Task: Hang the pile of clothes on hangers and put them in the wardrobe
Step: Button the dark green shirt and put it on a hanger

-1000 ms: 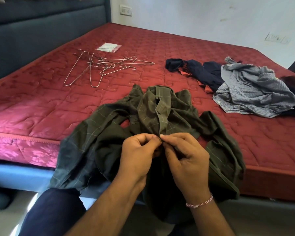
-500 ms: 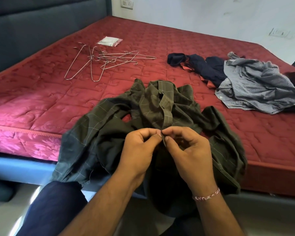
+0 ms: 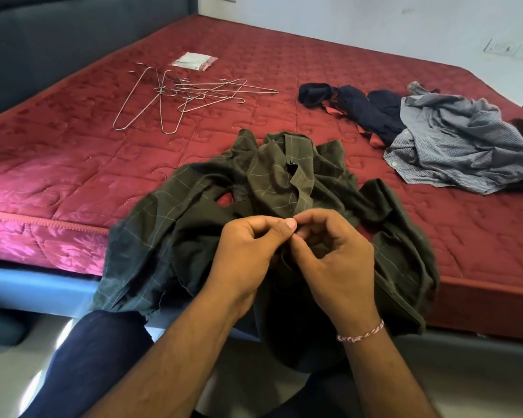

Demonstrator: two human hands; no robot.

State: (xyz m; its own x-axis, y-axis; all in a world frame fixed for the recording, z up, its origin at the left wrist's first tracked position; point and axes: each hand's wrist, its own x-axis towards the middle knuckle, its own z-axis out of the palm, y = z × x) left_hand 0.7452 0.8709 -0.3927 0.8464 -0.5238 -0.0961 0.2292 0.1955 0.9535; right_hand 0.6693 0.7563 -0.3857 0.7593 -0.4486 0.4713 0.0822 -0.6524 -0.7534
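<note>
**Shirt half off the bed, hands busy at the placket**

The left hand [image 3: 248, 251] and right hand [image 3: 329, 251] meet fingertip to fingertip, both pinching the front edge of the olive checked shirt [image 3: 284, 182], apparently working a button; the button itself is hidden behind the fingers. The shirt lies crumpled at the near edge of the bed [image 3: 73, 176], and its lower part hangs over the side toward the person's lap.

Risks, as I judge them:
- With so much cloth hanging off the mattress, a loosened pinch could let the shirt slide to the floor.
- The fabric is bunched and one sleeve is folded under, so a button could go into the wrong hole and the shirt would hang crooked.
- The wire hangers [image 3: 178, 95] lie tangled together, well apart from the shirt; pulling one may drag the others along.
- The remaining clothes [image 3: 453, 146] sit heaped at the far right, near that edge of the bed.
</note>
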